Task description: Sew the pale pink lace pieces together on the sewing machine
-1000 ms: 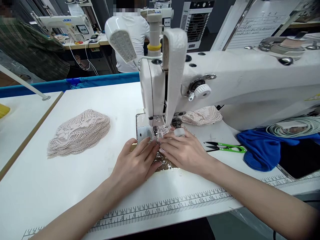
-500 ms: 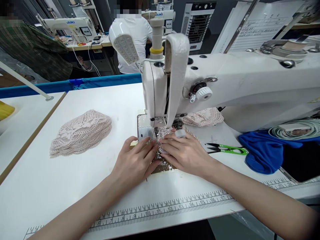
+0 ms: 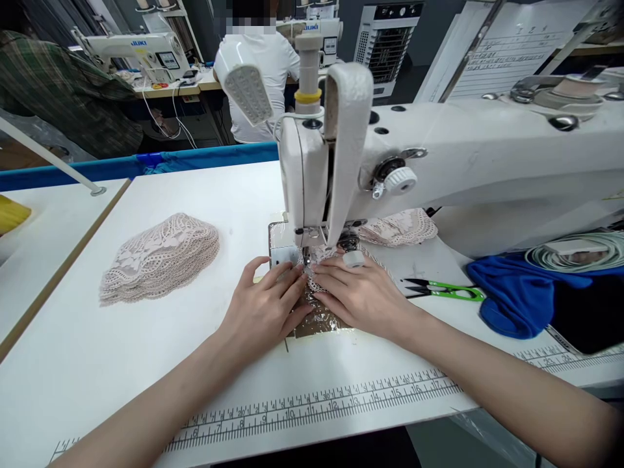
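Note:
A pale pink lace piece (image 3: 319, 286) lies under the needle of the white sewing machine (image 3: 307, 175), mostly covered by my fingers and the machine head. My right hand (image 3: 363, 292) rests flat on the lace, fingers stretched out and pointing left toward the presser foot. On the other side of the needle, my left hand (image 3: 268, 299) lies with its fingers spread, its fingertips at the lace's left edge beside the metal plate (image 3: 283, 252). Behind the needle, more pink lace (image 3: 400, 227) lies under the machine arm.
A stack of lace pieces (image 3: 160, 260) sits on the left of the white table (image 3: 234, 403). To the right are green-handled thread snips (image 3: 446, 290), a blue cloth (image 3: 517, 299), a coiled tape (image 3: 575, 250) and a black phone (image 3: 589, 312). Two people sit beyond the table.
The lace between my hands has shifted slightly away from me under the needle, and less of it shows on the near side. Both hands stay almost in place.

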A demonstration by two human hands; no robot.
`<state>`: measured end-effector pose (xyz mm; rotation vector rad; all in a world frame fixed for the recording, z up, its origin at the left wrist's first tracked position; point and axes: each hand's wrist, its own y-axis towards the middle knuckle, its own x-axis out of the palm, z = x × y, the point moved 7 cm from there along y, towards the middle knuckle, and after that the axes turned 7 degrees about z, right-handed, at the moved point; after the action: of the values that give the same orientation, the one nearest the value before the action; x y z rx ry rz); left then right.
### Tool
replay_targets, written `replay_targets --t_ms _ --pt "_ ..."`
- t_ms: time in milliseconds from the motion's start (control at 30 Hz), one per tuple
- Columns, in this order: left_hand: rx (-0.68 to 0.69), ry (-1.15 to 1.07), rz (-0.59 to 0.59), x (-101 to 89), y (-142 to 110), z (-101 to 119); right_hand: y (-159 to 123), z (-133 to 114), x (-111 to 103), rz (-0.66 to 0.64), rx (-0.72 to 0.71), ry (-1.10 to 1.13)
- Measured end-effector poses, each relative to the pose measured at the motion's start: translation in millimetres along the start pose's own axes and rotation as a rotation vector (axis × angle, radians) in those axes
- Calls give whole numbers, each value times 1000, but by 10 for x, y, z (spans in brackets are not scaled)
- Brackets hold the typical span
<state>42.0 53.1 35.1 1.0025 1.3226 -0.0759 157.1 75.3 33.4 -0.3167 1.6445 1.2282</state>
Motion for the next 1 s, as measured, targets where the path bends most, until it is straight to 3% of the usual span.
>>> replay_targets --t_ms 1000 --pt "5 25 -40 78 10 -45 40 112 55 -59 58 -19"
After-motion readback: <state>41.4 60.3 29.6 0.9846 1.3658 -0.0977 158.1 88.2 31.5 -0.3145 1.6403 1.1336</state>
